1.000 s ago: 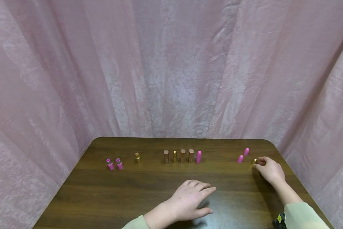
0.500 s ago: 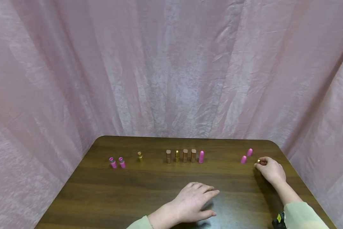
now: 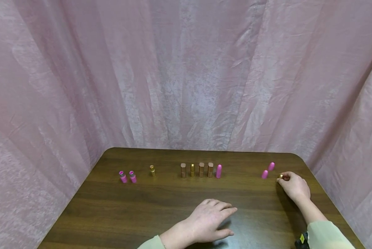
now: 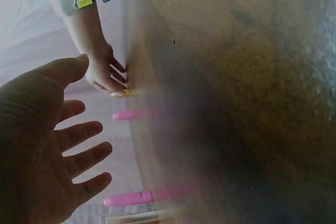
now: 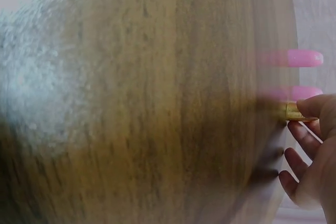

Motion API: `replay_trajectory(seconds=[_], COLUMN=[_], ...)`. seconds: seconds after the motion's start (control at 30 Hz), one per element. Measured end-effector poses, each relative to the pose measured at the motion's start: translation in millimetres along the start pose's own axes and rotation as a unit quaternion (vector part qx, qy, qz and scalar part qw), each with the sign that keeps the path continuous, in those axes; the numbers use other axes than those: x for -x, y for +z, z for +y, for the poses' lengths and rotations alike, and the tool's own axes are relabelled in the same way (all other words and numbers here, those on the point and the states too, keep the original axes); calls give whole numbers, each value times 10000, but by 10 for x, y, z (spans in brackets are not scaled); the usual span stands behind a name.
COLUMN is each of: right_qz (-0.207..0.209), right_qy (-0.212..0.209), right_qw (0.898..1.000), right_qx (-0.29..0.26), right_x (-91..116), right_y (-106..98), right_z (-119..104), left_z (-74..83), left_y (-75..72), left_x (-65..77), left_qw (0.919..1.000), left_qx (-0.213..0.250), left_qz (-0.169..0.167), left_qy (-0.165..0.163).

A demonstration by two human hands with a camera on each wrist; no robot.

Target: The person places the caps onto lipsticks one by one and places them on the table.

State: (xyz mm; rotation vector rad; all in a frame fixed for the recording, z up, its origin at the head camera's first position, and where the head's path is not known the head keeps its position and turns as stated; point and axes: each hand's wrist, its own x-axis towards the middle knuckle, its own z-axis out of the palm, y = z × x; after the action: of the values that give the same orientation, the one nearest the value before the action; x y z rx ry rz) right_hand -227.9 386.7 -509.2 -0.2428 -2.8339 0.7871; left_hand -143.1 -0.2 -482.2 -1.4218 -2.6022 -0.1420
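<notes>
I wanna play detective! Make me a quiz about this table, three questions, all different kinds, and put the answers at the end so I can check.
1. How many tubes stand in the middle row?
2. True or false: the left hand is holding something.
3. Pick one. The right hand pinches a small piece. What colour is it?
a) pink
b) gold
c) green

Key
1. Five: three brown, one gold and one pink.
2. False: its fingers are spread and it holds nothing.
3. b) gold.
</notes>
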Motion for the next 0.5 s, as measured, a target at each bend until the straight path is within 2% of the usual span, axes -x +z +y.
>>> replay_trajectory(seconds=[0.2, 0.5], right_qz=[14, 347], right_qy=[56, -16], right_qw=[9998, 9973], right_qx=[-191, -651], right_x=[37, 129], right_y=[-17, -47], right_z=[9, -77], left_z=[-34, -180], left_y=[-3, -18], left_x=[2, 83], left_qw=[10000, 9995], left_qx=[33, 37], left_qz=[26, 227], left_qy=[-33, -235])
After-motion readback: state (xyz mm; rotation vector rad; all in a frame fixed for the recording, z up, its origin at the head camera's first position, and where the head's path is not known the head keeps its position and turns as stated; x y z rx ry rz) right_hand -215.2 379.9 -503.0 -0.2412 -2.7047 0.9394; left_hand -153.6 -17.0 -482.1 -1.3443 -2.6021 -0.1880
